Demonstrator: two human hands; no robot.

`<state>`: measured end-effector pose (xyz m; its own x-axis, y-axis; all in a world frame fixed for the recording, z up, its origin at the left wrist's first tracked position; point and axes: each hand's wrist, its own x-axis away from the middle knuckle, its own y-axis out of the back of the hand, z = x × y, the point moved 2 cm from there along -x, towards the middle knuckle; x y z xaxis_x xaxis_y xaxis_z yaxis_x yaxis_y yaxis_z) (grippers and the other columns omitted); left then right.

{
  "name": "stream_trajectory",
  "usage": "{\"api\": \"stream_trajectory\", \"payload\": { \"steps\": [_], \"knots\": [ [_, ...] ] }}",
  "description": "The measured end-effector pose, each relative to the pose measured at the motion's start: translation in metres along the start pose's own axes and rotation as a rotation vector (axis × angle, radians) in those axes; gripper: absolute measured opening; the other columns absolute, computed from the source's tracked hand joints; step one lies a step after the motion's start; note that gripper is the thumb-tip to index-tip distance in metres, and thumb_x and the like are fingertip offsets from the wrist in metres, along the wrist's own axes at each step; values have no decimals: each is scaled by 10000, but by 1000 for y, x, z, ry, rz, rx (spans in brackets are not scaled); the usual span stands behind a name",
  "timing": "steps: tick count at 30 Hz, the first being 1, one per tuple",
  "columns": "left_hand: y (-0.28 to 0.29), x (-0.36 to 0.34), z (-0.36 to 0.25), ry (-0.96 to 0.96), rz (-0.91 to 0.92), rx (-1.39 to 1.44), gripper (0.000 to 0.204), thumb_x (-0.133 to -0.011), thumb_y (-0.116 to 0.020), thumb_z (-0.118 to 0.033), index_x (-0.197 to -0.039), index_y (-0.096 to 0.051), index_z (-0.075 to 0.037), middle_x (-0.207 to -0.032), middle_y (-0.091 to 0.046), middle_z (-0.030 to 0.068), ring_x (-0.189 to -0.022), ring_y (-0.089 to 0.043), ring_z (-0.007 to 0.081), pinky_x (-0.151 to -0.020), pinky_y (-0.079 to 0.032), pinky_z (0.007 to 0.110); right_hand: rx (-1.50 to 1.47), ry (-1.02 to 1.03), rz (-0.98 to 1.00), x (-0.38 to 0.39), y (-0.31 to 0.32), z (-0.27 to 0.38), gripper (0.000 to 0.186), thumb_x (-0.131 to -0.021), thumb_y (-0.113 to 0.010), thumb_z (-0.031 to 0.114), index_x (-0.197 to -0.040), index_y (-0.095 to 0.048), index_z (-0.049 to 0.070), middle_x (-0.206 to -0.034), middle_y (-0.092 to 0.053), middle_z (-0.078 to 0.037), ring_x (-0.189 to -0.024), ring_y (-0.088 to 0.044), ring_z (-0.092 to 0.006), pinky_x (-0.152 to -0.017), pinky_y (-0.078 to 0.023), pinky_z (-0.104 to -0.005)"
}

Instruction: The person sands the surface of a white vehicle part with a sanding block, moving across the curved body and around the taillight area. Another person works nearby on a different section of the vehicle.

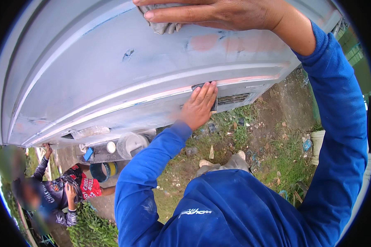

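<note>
A large grey vehicle panel (95, 66), patched with pinkish filler and bare bluish spots, fills the upper part of the view. My left hand (200, 104) lies on its lower white-and-pink ridge, pressing a dark piece of sandpaper (197, 86) against the surface; most of that sheet is under my fingers. A slatted vent (233, 100) is just right of this hand. Higher up, my right hand (235, 14) reaches across with a crumpled grey rag (165, 27) under its fingers against the panel. The top of that hand is cut off by the frame.
At lower left, a person (62, 189) stands with one hand at the panel's edge. A whitish bucket (132, 144), a blue block (88, 154) and a dark pail (99, 172) are beside the panel. Grass and litter (235, 131) cover the ground around my feet.
</note>
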<state>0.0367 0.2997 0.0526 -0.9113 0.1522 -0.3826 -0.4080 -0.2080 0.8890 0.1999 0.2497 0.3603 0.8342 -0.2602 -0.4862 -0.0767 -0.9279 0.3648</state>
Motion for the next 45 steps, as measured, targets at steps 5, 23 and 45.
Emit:
{"api": "stream_trajectory", "payload": {
  "steps": [5, 23, 45],
  "knots": [
    [-20, -117, -98, -5, -185, 63, 768, -841, -619, -320, -1492, -394, 19, -1602, -316, 161, -1488, -284, 289, -1241, -203, 413, 21, 49, -53, -5, -7, -7, 276, -983, -583, 306, -1244, -606, 220, -1401, -557, 9, -1288, -527, -210, -1130, -437, -408],
    [-23, -139, -103, -141, -171, 42, 650, -828, -539, -209, -1434, -473, 18, -1571, -383, 134, -1469, -323, 260, -1224, -220, 402, -38, 38, -286, 5, -25, -9, 224, -953, -558, 243, -1133, -619, 125, -1217, -577, -38, -1170, -548, -214, -1120, -392, -418],
    [-4, -124, -101, -39, -153, 311, 794, -813, -672, -321, -1475, -403, 27, -1560, -378, 173, -1461, -322, 294, -1216, -241, 433, -8, -161, 107, 2, -13, -5, 293, -937, -582, 181, -1222, -583, 113, -1306, -551, -80, -1248, -513, -267, -1146, -359, -464]
  ]
}}
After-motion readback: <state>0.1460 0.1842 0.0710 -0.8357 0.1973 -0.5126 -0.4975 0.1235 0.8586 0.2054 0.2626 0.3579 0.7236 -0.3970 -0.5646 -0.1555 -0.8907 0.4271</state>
